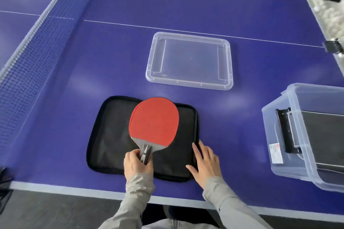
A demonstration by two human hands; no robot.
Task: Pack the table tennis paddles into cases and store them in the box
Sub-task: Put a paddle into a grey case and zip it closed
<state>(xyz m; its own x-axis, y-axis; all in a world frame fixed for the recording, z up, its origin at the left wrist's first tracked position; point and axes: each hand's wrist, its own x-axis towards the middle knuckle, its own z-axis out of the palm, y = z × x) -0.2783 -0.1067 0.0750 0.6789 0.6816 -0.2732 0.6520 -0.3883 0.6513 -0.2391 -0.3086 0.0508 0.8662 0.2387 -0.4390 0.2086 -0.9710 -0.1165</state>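
Red paddle [154, 122], handle gripped by left hand [136, 163], over open black case [108, 135]; right hand [204, 161] flat on case edge. Risk: blade straddling fold may jam closure.

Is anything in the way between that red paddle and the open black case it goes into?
Nothing visible does. The left hand holds the red paddle by its handle, right over the open black case. The right hand rests at the case's right edge, beside the paddle.

Red paddle [154, 121], grey handle, face up over open black case [109, 135], near centre. Clear box [290, 135] near right, another black case [320, 135] inside. Clear lid [188, 83] flat, far centre.
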